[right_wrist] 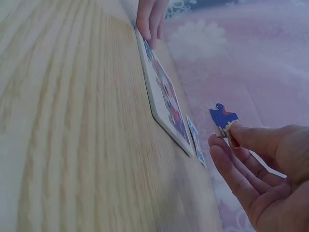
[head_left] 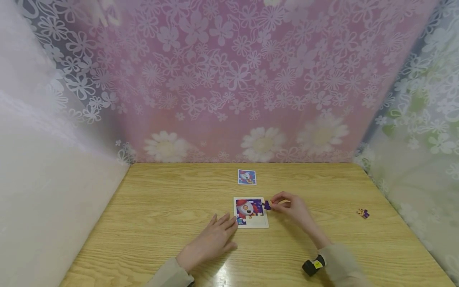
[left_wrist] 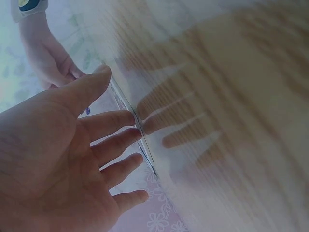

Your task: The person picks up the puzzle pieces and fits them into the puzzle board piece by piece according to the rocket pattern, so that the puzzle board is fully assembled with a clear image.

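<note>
A white-framed jigsaw puzzle board (head_left: 266, 223) lies on the wooden table, partly filled with a cartoon picture in red, white and purple. Its lower right part shows bare white. My right hand (head_left: 292, 207) pinches a dark blue puzzle piece (right_wrist: 223, 117) with a yellow part between thumb and fingers, just off the board's right edge. In the right wrist view the piece is held above the table. My left hand (head_left: 215, 236) lies with fingers outstretched, fingertips at the board's left edge; the left wrist view shows its palm side (left_wrist: 53, 140).
A small printed picture card (head_left: 247, 177) lies behind the board. Several loose puzzle pieces (head_left: 363, 213) sit in a cluster at the right of the table. A black device with a yellow label (head_left: 313, 265) is on the right wrist. Flowered curtains (head_left: 229, 79) enclose the table.
</note>
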`<state>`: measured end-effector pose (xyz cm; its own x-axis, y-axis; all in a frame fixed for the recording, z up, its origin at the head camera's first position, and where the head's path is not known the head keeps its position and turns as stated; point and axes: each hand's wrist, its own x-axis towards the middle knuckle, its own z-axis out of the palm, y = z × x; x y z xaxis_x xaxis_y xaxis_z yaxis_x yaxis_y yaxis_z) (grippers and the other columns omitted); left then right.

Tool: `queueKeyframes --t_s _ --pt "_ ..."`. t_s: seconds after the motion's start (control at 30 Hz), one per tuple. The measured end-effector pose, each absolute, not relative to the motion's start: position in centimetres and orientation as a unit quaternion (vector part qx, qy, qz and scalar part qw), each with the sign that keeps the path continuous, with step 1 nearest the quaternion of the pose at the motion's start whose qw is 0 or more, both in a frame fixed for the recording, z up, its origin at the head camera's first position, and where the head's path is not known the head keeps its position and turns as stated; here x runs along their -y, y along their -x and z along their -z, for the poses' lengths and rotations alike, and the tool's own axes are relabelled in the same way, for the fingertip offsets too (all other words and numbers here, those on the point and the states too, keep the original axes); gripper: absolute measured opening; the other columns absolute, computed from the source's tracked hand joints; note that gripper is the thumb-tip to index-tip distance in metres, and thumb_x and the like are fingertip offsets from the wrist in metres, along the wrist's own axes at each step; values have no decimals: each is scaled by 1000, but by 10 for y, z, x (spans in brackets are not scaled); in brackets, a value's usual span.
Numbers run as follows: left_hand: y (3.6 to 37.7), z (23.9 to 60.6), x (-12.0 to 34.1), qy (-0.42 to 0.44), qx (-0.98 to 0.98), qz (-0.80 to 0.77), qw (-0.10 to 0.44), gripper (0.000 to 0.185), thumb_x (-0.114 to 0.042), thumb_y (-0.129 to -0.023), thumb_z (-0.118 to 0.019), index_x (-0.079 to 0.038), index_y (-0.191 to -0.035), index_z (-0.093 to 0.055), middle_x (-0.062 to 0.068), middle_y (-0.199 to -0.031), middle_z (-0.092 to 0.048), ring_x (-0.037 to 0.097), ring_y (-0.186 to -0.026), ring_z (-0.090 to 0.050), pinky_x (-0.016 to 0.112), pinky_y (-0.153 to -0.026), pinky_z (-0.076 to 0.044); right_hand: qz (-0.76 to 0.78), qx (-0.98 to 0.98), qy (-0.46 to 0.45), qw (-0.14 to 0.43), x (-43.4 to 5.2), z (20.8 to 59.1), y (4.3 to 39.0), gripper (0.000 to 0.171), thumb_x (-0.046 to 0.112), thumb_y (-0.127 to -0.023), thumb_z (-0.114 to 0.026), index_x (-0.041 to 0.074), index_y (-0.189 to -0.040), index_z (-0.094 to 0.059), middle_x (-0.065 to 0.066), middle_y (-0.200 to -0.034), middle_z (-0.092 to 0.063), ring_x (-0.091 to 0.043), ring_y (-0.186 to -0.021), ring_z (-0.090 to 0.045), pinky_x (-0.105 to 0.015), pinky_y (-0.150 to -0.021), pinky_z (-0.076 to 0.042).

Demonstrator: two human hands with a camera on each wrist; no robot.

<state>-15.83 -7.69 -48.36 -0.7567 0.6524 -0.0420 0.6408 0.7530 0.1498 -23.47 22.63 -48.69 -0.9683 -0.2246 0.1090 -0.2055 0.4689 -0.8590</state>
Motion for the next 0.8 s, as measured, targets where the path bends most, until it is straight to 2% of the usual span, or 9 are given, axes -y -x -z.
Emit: queueKeyframes --t_s 0.1,0.47,0.8 --pt "158 483 77 -345 -935 -63 47 62 -43 -101 -58 -6 -150 -48 11 -159 -40 32 -149 -33 58 -120 -27 500 -854 143 19 -217 488 236 15 9 -91 -76 0 -103 -72 -13 -98 -72 -22 -79 -73 -25 -66 -58" --pt "157 482 78 -348 -934 -70 42 60 -42 -102 -58 -6 -149 -50 11 -159 -41 32 -149 -33 58 -120 -28 422 -884 196 51 -186 493 234 6 13 -89 -79 9 -90 -74 0 -84 -72 -10 -71 -65 -22 -62 -54" --pt "158 483 78 -352 -934 -58 35 60 -43 -102 -57 -6 -149 -50 10 -159 -41 32 -149 -34 57 -120 -29 402 -888 216 58 -176 496 234 6 11 -87 -80 9 -89 -74 2 -80 -69 -9 -68 -60 -20 -59 -50"
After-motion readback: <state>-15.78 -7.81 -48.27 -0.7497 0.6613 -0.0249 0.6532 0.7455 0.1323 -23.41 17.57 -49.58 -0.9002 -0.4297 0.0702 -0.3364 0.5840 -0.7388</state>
